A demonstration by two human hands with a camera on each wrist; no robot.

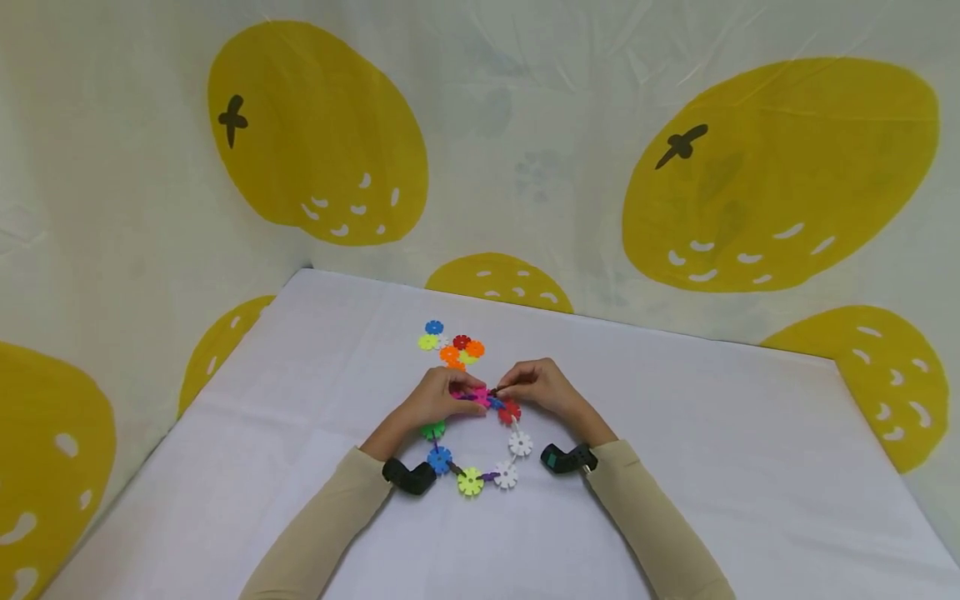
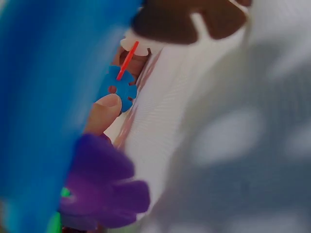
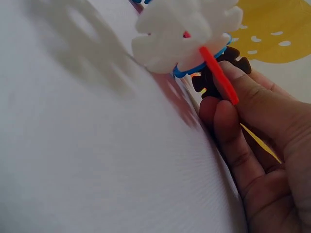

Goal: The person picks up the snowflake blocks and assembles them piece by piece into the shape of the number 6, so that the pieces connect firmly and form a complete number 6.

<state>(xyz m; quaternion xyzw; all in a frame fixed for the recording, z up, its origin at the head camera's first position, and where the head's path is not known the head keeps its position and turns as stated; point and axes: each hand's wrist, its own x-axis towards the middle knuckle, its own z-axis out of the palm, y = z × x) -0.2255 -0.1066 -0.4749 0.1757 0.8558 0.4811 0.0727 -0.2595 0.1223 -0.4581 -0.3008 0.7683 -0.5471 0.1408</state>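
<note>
Notched plastic flower discs are linked edge to edge into a ring on the white cloth. At the ring's far side my left hand [image 1: 435,398] pinches the chain around a pink disc [image 1: 481,397]; its thumb lies against a blue disc [image 2: 127,92] in the left wrist view. My right hand [image 1: 546,387] pinches a dark brown disc [image 3: 208,83] between thumb and fingers, right at the blue one. A red disc [image 1: 510,412], white disc [image 1: 521,443], yellow-green disc [image 1: 470,482] and green disc [image 1: 433,430] belong to the ring. Fingers partly hide the joints.
Several loose discs, including a blue one [image 1: 434,327] and an orange one [image 1: 476,349], lie beyond the hands. The white-covered table [image 1: 750,467] meets a curtain [image 1: 525,125] printed with yellow fruit at the back and left.
</note>
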